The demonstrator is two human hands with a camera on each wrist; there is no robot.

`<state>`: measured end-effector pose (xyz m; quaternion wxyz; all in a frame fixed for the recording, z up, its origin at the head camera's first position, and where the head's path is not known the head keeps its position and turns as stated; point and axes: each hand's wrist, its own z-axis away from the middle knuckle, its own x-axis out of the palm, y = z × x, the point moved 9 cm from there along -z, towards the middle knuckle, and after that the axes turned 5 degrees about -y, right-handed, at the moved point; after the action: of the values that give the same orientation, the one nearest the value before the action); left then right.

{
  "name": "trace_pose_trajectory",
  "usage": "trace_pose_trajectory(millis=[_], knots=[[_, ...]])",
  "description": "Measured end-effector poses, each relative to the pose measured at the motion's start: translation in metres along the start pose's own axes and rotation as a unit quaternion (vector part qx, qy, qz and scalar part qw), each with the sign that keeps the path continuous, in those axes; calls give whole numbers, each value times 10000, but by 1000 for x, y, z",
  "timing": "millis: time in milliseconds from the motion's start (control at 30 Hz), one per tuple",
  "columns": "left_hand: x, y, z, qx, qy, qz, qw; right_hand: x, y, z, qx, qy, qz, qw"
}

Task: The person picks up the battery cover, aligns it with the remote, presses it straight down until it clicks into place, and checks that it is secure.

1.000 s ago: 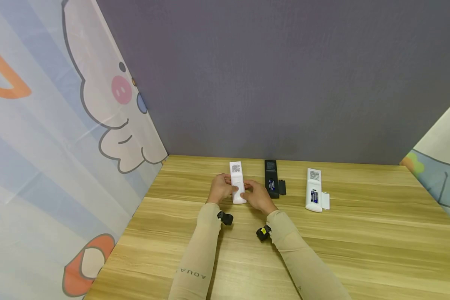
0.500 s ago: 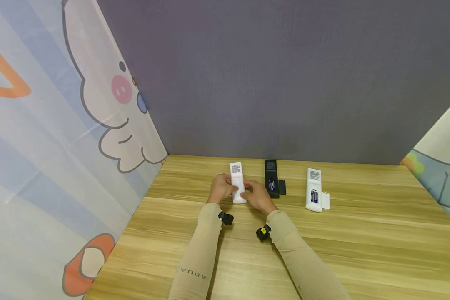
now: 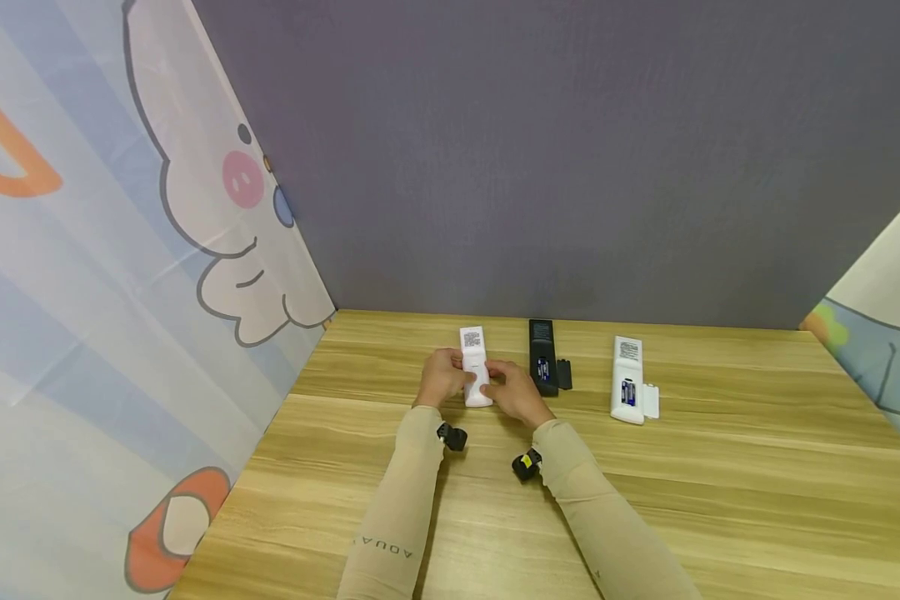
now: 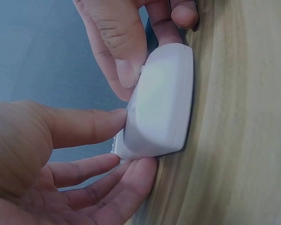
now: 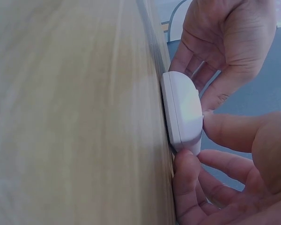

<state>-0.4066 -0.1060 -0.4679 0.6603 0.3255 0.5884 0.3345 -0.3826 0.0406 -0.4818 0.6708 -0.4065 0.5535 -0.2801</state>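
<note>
Two bare hands steady a white remote control [image 3: 476, 365] on a wooden table [image 3: 720, 508], the left hand [image 3: 442, 377] at its left side and the right hand [image 3: 519, 392] at its right. The fingers [image 4: 138, 180] of both hands grasp it from the sides, each thumb pressing on the upper face (the wrist views show its rounded near end close up). The remote lies near the far edge of the table, its back turned up and a printed label at its far end. To the right, a black remote [image 3: 542, 340] lies with batteries [image 3: 543, 369] exposed, a loose black cover [image 3: 564, 375] just beside it. Farther right is a second white remote [image 3: 627, 369], its blue batteries [image 3: 628, 392] also showing, beside a white cover [image 3: 651, 402]. Beige sleeves [image 3: 390, 508] reach to the wrists; a dark gray panel [image 3: 540, 167] stands behind the table, with a cartoon-printed curtain [image 3: 67, 317] at left.
</note>
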Motion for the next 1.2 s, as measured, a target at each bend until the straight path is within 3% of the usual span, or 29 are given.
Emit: trace_pose_trajectory(millis=[433, 900, 1200], knots=[[-1, 3, 1, 99, 88, -387, 9992, 1, -2, -1, -75, -64, 83, 9999], [1, 2, 2, 66, 5, -392, 9992, 4, -2, 0, -101, -241, 136, 9996], [-6, 5, 5, -113, 234, -655, 9975, -2, -3, 2, -28, -362, 16, 9993]])
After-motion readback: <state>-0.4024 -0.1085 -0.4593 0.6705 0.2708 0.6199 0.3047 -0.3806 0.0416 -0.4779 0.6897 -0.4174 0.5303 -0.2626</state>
